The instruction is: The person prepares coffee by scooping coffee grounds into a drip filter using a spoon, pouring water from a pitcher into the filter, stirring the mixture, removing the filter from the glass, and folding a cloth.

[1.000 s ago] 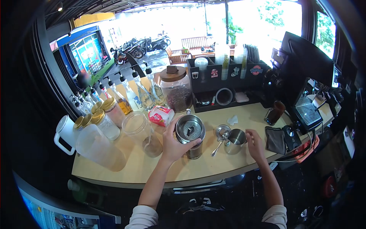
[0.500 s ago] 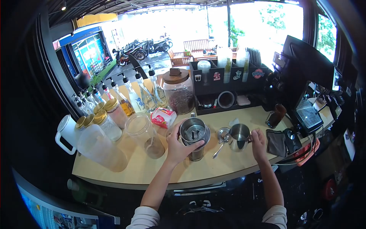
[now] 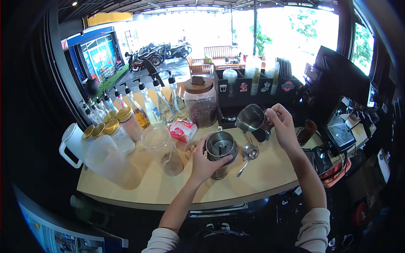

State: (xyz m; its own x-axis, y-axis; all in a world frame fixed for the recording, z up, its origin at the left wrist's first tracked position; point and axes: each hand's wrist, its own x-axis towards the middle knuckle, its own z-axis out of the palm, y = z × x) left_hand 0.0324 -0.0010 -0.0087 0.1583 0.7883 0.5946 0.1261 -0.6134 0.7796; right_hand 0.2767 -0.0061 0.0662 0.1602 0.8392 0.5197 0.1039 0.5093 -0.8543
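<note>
While left hand curls round metal filter, seemingly seated upright above tabletop, right hand pinches handle of steel pitcher, raised, seemingly tilted; no stream visible, contents unclear.

I get white glare from the wide open front beyond the pale wooden counter's far edge; fisheye distortion bends my dark picture corners.

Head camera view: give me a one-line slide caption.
Left hand around a metal drip filter, right hand holding a steel pitcher above the light-toned counter.
</note>
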